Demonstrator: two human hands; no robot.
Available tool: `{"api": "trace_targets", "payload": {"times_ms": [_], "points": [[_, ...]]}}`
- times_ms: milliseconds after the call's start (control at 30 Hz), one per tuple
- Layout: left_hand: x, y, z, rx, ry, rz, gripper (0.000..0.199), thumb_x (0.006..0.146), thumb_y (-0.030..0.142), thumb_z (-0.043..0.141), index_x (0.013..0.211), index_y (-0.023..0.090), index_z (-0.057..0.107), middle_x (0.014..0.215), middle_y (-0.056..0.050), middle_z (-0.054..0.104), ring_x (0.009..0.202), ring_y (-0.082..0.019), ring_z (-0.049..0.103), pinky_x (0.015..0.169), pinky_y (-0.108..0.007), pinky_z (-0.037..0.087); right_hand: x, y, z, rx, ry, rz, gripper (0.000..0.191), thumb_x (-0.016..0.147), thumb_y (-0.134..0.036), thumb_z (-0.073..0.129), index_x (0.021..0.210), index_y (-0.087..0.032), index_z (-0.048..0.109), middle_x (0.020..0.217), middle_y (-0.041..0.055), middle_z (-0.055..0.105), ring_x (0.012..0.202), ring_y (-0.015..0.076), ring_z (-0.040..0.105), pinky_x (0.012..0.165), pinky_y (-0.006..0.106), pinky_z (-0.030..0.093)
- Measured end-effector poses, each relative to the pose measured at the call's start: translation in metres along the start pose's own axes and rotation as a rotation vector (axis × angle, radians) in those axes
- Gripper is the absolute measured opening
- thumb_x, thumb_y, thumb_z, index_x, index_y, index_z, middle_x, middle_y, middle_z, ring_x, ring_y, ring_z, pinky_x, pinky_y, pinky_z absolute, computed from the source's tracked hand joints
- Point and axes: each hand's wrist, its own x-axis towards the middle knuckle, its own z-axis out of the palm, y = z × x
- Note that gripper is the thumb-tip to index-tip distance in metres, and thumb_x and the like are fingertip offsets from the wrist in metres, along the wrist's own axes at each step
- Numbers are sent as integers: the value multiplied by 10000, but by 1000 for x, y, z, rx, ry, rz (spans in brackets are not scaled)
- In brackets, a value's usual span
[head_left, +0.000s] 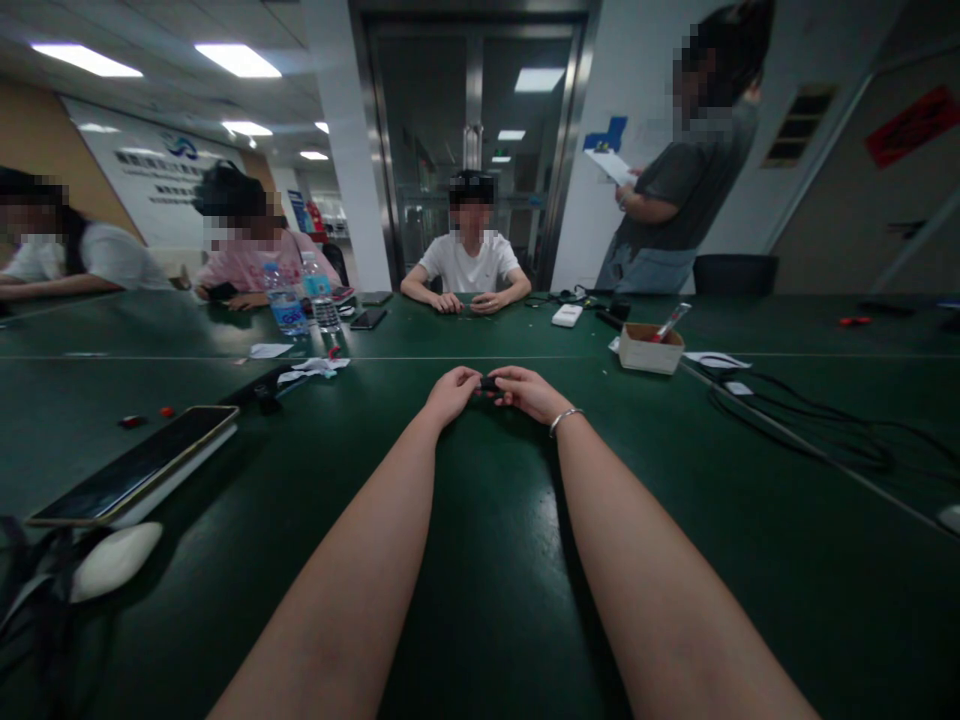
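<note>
Fingers of my bare left hand (453,394) and bare right hand (534,393), its wrist wearing a silver metal bangle (558,419), are clamping a small black object (488,384) between them over a glossy dark-green tabletop (495,560). Right of that object, an open cream rectangular box (649,354) is standing; left of it and nearer me, a flat black gold-edged phone (142,468) is lying. Beyond it, a person in a white T-shirt (474,262) is sitting.
</note>
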Motion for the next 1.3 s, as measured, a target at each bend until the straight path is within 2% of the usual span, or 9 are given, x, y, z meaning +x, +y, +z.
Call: {"api": "trace_targets", "payload": {"times_ms": [167,300,467,800,1033,1167,1300], "points": [[1,-2,0,16,-1,-10,241,800,356,572,925,169,658,862,-58,689,763,-163,615,715,-283,461,0,1,0,14,8,-4,127,841,-56,609,936,-135,636,715,42,691,543,87,628,511,171,538],[2,-3,0,12,13,16,203,774,297,597,920,173,664,878,-54,689,777,-156,611,724,-271,454,0,0,0,5,-3,3,124,842,-63,610,939,-133,640,716,50,692,552,96,633,485,170,528],[2,-2,0,32,4,-4,254,808,375,546,892,166,663,771,-39,666,676,-144,579,669,-268,440,-1,0,1,23,13,-9,136,835,-38,595,920,-133,643,709,38,689,521,78,614,485,161,524],[0,-1,0,31,18,8,238,786,344,585,916,164,667,798,-44,673,687,-141,575,661,-263,440,1,0,1,17,19,14,120,826,-57,620,919,-130,642,699,46,691,513,81,615,448,141,489],[2,-2,-1,37,-2,-2,232,784,338,569,916,176,671,835,-41,677,720,-145,580,676,-261,432,0,0,1,26,9,5,131,838,-44,605,924,-131,650,686,36,680,498,75,598,474,162,521],[2,-3,-1,58,-11,2,296,819,404,519,900,165,674,744,-45,665,661,-151,566,643,-272,425,-1,-1,1,30,26,0,132,821,-39,626,903,-137,660,702,24,675,499,69,596,497,172,538],[2,-4,-1,53,4,12,256,805,362,541,910,174,679,782,-43,671,685,-146,573,660,-267,428,-1,-2,1,22,24,9,135,828,-38,616,918,-130,654,689,36,680,509,79,608,472,159,520]]}}
